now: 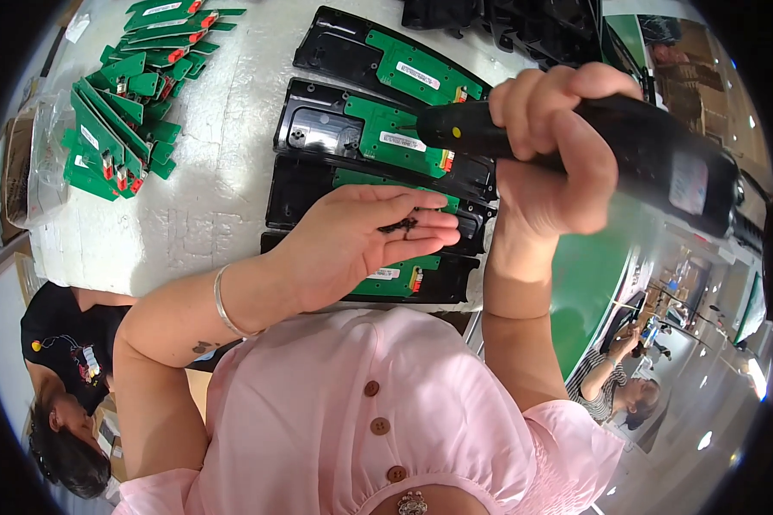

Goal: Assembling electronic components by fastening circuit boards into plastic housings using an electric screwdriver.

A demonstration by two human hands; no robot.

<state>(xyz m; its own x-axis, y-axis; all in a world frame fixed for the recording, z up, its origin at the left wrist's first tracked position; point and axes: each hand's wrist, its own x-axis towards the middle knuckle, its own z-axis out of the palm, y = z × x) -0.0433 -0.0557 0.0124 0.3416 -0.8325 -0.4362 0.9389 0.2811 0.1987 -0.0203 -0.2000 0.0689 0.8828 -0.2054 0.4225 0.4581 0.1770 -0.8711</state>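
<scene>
My right hand (558,142) is wrapped round a black electric screwdriver (644,146) with a yellow dot near its nose. The screwdriver lies nearly level, and its thin tip points left over a green circuit board (395,142). That board sits in a black plastic housing (322,120), one of several laid in a column. My left hand (352,236) is palm up and lightly cupped, holding a small heap of black screws (401,225) by the fingers. It hovers over the lower housings and partly hides them. Whether the tip touches a screw cannot be made out.
Loose green circuit boards (112,129) with red connectors are piled at the far left, beside a clear plastic bag (47,163). More black plastic parts (515,26) stand at the back. A green surface (588,292) lies to the right. Two other people are nearby.
</scene>
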